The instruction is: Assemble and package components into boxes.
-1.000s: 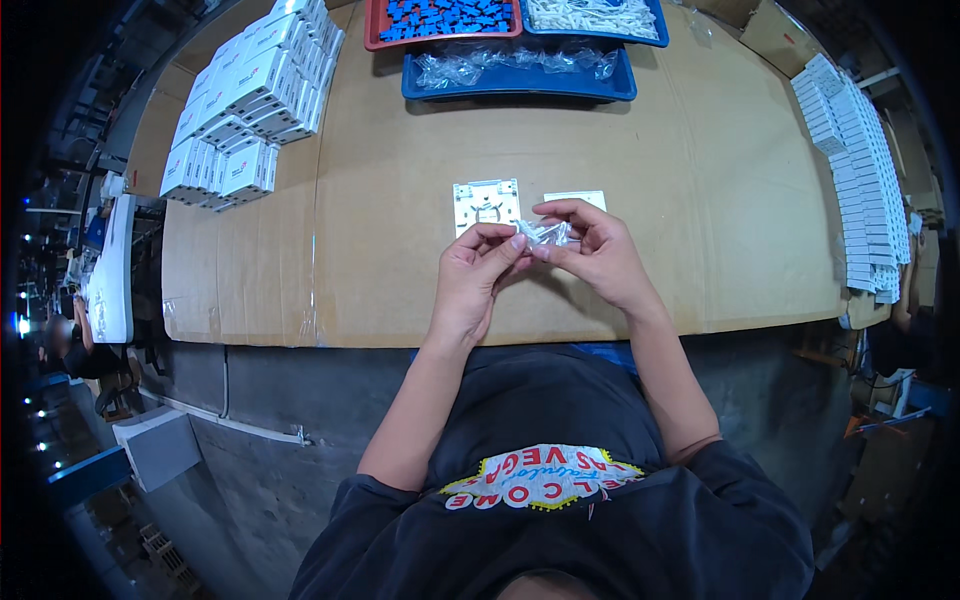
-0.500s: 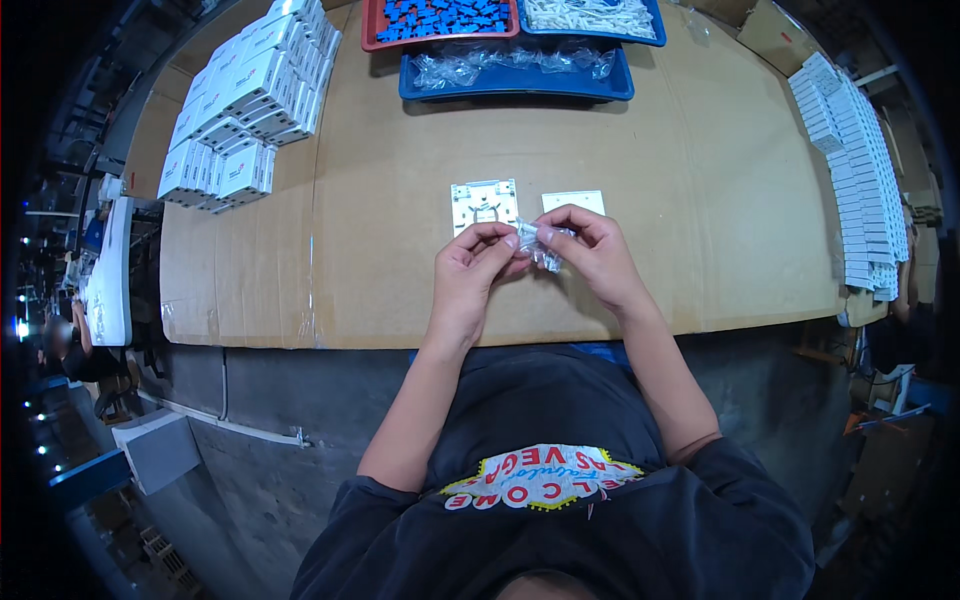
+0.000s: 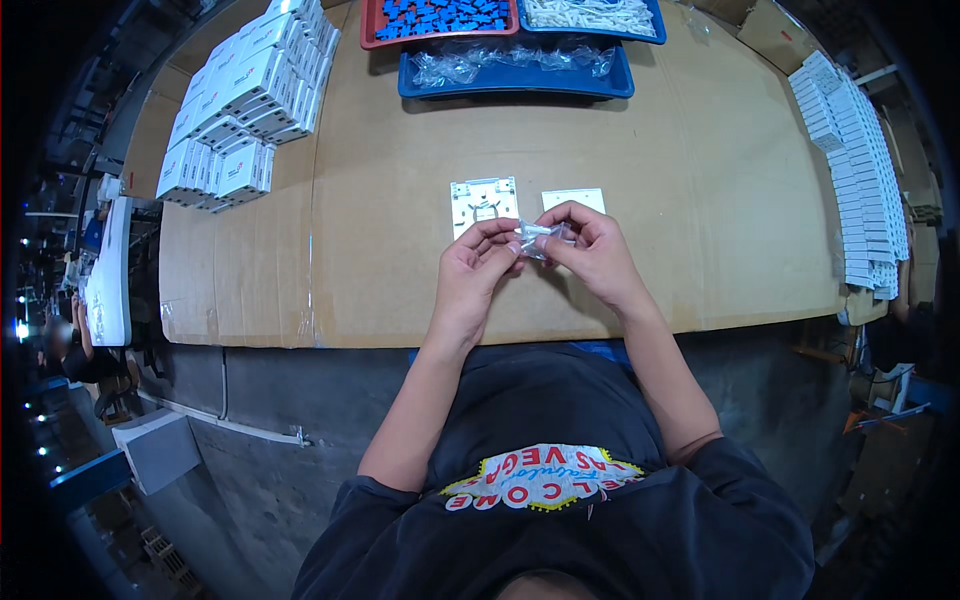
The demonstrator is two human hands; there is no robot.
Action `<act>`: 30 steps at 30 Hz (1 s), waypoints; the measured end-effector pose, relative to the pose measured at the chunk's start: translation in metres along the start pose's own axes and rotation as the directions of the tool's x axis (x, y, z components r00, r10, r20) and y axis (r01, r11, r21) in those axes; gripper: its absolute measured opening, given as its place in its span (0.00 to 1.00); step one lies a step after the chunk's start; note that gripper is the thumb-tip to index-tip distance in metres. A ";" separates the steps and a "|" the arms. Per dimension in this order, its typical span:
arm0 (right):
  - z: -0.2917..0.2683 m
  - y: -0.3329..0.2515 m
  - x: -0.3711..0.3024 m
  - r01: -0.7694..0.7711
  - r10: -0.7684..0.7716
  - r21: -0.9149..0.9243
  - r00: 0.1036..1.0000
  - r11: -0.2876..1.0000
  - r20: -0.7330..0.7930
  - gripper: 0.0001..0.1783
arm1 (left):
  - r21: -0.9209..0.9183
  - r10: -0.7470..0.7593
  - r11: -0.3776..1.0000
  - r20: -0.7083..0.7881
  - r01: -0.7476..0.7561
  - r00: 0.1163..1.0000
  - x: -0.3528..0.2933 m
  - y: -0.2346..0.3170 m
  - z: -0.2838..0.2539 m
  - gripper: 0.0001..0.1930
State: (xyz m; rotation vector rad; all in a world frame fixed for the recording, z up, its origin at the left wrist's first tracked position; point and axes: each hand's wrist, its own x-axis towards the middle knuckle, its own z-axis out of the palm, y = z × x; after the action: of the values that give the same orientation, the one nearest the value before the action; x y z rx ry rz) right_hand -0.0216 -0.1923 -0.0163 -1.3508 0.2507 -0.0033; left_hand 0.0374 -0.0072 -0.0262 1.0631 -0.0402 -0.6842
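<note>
The left hand [image 3: 472,268] and the right hand [image 3: 598,256] pinch a small, clear plastic bag [image 3: 531,236] between them; uneven pulling could tear it. A square, white plastic base [image 3: 484,200] lies just beyond the left hand.

Own hands: two, one left hand [image 3: 477,268], one right hand [image 3: 595,255]. Small clear bag [image 3: 540,238] between fingers: one; pieces inside, number unclear. White panels on board: two, one fitted housing [image 3: 484,205], one flat plate [image 3: 573,198]. Trays: three. One red tray [image 3: 440,42], blue parts [image 3: 445,18] inside by the dozen, overlapping. Two blue: upper blue tray [image 3: 659,28], white pieces [image 3: 588,14] too many to tally; lower blue tray [image 3: 515,92], clear packets [image 3: 510,62], several, merged. White box piles: two, left pile [image 3: 250,90], right pile [image 3: 855,180]; boxes partly hidden, no total.
</note>
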 end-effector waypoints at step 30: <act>-0.004 0.000 0.000 0.072 -0.076 -0.099 0.997 0.992 -0.035 0.08 | 0.057 0.049 0.997 -0.062 -0.045 0.997 0.003 -0.006 0.001 0.12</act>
State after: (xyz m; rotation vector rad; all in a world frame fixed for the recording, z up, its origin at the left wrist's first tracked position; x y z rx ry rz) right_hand -0.0223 -0.1962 -0.0171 -1.4578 0.2359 -0.0802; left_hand 0.0363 -0.0112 -0.0314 1.1330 -0.0297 -0.6097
